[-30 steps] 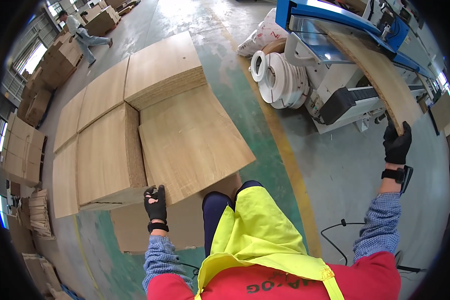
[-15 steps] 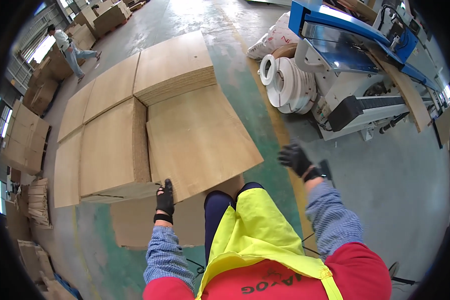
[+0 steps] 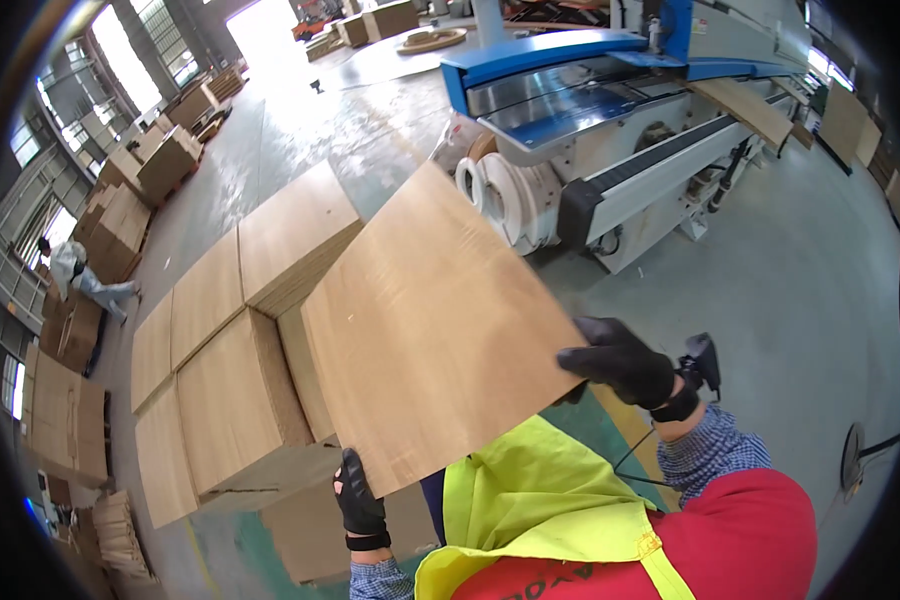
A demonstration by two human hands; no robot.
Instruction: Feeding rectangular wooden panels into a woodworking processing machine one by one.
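Note:
A large light-brown wooden panel [image 3: 430, 330] is lifted and tilted in front of me. My left hand [image 3: 358, 498], in a black glove, grips its near lower edge. My right hand [image 3: 620, 362], also gloved in black, holds its right corner. Below and to the left lie several stacks of similar wooden panels [image 3: 230, 400] on the floor. My yellow vest and red sleeve fill the lower edge.
A blue and white machine [image 3: 610, 130] with a conveyor stands at the upper right, a wooden panel [image 3: 745, 105] lying on it. White rolls of edge band [image 3: 505, 200] lean at its base. More panel stacks [image 3: 140, 190] line the left wall, where another person [image 3: 80, 275] bends over.
My right hand came off the board on the machine, swung left and took the top panel's right corner. Both hands have lifted that panel off the stack and tilted it up.

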